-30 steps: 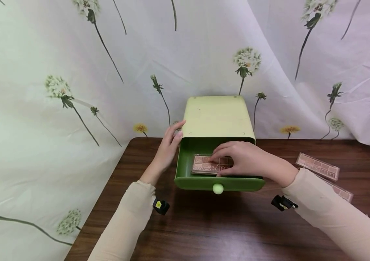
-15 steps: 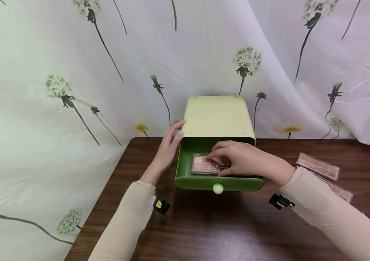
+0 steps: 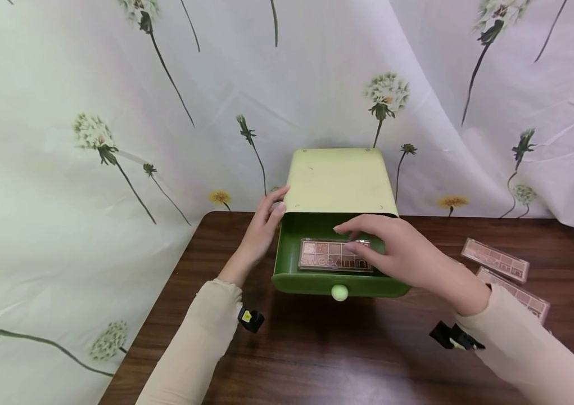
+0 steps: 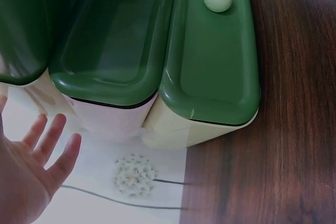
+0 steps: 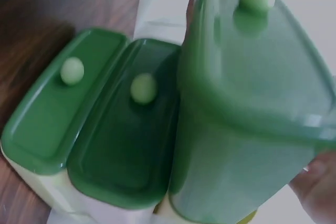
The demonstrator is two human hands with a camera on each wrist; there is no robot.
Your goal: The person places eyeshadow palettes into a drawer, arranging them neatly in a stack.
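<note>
Looking down, we see a pale green drawer cabinet (image 3: 338, 180) at the far side of a dark wooden surface (image 3: 317, 349). Its top drawer (image 3: 287, 264) is pulled out, and an eyeshadow palette (image 3: 324, 255) lies flat inside. Our left hand (image 3: 261, 228), fingers straight, steadies the cabinet's left side. Our right hand (image 3: 408, 253) hovers over the palette's right end, its grip loose and empty. We judge placing is finishing; next would be shutting the drawer. Compared with a moment ago, the right hand has lifted off the palette and drawn rightward. Two more palettes (image 3: 494, 260) wait at the right.
</note>
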